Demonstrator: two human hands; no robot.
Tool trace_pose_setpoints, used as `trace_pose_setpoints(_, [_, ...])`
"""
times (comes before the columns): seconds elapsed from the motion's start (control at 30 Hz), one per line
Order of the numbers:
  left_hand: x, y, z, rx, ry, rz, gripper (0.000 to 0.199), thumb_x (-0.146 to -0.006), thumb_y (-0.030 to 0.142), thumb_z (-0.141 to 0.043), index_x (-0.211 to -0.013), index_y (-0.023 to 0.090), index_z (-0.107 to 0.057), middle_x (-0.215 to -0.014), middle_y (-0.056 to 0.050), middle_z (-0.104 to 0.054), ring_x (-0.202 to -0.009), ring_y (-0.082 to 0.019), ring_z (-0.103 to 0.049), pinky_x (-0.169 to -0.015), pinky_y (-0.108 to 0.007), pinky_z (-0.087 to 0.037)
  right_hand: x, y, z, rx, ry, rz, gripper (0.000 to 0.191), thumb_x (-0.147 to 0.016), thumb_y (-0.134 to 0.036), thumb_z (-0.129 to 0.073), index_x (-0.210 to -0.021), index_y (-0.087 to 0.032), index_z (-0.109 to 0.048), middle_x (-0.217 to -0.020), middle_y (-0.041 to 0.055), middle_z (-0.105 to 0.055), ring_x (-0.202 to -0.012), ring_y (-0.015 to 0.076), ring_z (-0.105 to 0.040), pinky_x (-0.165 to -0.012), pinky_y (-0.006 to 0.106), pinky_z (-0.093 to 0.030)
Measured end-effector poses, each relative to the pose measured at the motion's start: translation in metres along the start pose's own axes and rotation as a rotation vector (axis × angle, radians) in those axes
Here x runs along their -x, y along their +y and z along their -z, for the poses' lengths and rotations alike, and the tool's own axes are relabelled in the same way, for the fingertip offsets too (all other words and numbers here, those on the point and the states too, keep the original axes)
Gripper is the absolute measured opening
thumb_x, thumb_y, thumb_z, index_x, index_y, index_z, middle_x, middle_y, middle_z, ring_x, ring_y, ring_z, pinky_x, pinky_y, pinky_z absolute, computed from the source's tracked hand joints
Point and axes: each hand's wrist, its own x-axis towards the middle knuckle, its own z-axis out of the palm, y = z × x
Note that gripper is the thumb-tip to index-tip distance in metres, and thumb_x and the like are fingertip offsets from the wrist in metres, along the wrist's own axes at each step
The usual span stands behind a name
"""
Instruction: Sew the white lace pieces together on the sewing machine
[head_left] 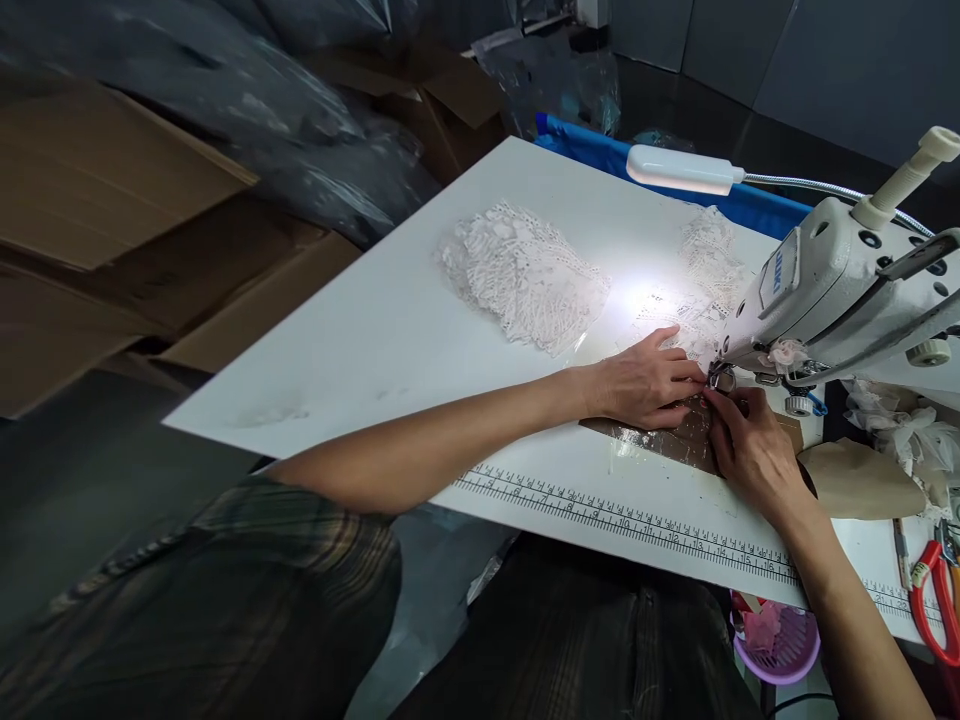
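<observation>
Head view: my left hand (649,382) lies spread and unclenched, thumb by the lace (694,325) at the sewing machine (814,285), apparently steadying it. My right hand (757,450) bunches its fingertips near the foot (723,380); whether they pinch anything, I cannot tell. The lamp (681,170) presumably lights this.

At my one, rough openwork lace (709,245); at two, glossy metal machine (832,285); smooth table (375,335) ahead; matt cardboard box (97,170) at ten.
</observation>
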Motion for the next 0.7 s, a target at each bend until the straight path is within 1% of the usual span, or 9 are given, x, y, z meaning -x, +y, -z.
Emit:
trace_pose_setpoints(0.1, [0.000, -0.001, 0.000, -0.017, -0.006, -0.009, 0.030, -0.098, 0.033, -0.045, -0.106, 0.016, -0.069, -0.122, -0.011, -0.069, -0.095, -0.024, -0.066, -0.106, -0.058, -0.040, -0.001, -0.003, 0.003, 0.046, -0.020, -0.006, 0.043, -0.095, -0.024, -0.044, -0.135, -0.020, -0.060, -0.113, 0.0168, -0.059, -0.075, 0.0205, -0.061, -0.057, 0.031, -0.053])
trace_pose_setpoints(0.23, [0.000, -0.001, 0.000, -0.018, -0.042, 0.007, 0.030, -0.098, 0.035, -0.047, -0.108, 0.016, -0.068, -0.125, -0.012, -0.066, -0.098, -0.025, -0.065, -0.108, -0.059, -0.038, -0.004, -0.009, 0.006, 0.087, -0.058, -0.038, 0.043, -0.095, -0.024, -0.044, -0.135, -0.020, -0.059, -0.113, 0.0183, -0.060, -0.072, 0.0213, -0.061, -0.056, 0.033, -0.052])
trace_pose_setpoints(0.3, [-0.001, -0.001, 0.001, -0.010, -0.057, 0.019, 0.030, -0.097, 0.036, -0.049, -0.109, 0.016, -0.068, -0.125, -0.012, -0.066, -0.098, -0.025, -0.065, -0.109, -0.059, -0.037, -0.004, -0.011, 0.007, 0.085, -0.078, -0.059, 0.043, -0.095, -0.024, -0.043, -0.134, -0.020, -0.059, -0.115, 0.0198, -0.059, -0.071, 0.0220, -0.060, -0.055, 0.034, -0.052])
trace_pose_setpoints(0.37, [-0.001, 0.000, 0.001, -0.008, -0.068, 0.033, 0.031, -0.097, 0.037, -0.050, -0.111, 0.016, -0.068, -0.125, -0.013, -0.065, -0.099, -0.025, -0.064, -0.109, -0.059, -0.037, -0.004, -0.012, 0.007, 0.056, -0.071, -0.067, 0.043, -0.094, -0.024, -0.041, -0.134, -0.019, -0.059, -0.117, 0.0204, -0.059, -0.071, 0.0222, -0.060, -0.057, 0.035, -0.052])
trace_pose_setpoints(0.47, [-0.002, 0.000, 0.003, -0.017, -0.084, 0.043, 0.035, -0.096, 0.039, -0.050, -0.114, 0.014, -0.066, -0.125, -0.014, -0.064, -0.100, -0.027, -0.063, -0.108, -0.057, -0.038, -0.002, -0.008, 0.007, -0.055, -0.019, -0.041, 0.041, -0.096, -0.027, -0.039, -0.130, -0.018, -0.061, -0.115, 0.0183, -0.061, -0.074, 0.0216, -0.062, -0.062, 0.036, -0.054])
trace_pose_setpoints(0.57, [-0.002, 0.000, 0.004, -0.023, -0.091, 0.048, 0.040, -0.096, 0.040, -0.049, -0.120, 0.011, -0.064, -0.124, -0.016, -0.064, -0.100, -0.027, -0.063, -0.105, -0.055, -0.040, 0.001, 0.001, 0.008, -0.215, 0.051, -0.032, 0.038, -0.098, -0.034, -0.039, -0.120, -0.018, -0.065, -0.108, 0.0151, -0.065, -0.082, 0.0234, -0.064, -0.072, 0.038, -0.056])
trace_pose_setpoints(0.63, [-0.003, 0.000, 0.004, -0.022, -0.093, 0.055, 0.043, -0.096, 0.041, -0.048, -0.123, 0.011, -0.062, -0.124, -0.016, -0.064, -0.099, -0.027, -0.063, -0.103, -0.054, -0.041, 0.001, 0.008, 0.010, -0.317, 0.096, -0.061, 0.037, -0.098, -0.041, -0.040, -0.111, -0.019, -0.067, -0.104, 0.0136, -0.067, -0.091, 0.0255, -0.066, -0.079, 0.040, -0.057])
trace_pose_setpoints(0.7, [-0.003, -0.001, 0.003, -0.017, -0.092, 0.060, 0.045, -0.096, 0.044, -0.048, -0.123, 0.011, -0.062, -0.123, -0.016, -0.063, -0.097, -0.027, -0.063, -0.101, -0.053, -0.042, -0.001, 0.015, 0.011, -0.404, 0.109, -0.127, 0.043, -0.099, -0.049, -0.037, -0.101, -0.020, -0.069, -0.099, 0.0126, -0.069, -0.094, 0.0266, -0.066, -0.082, 0.041, -0.056])
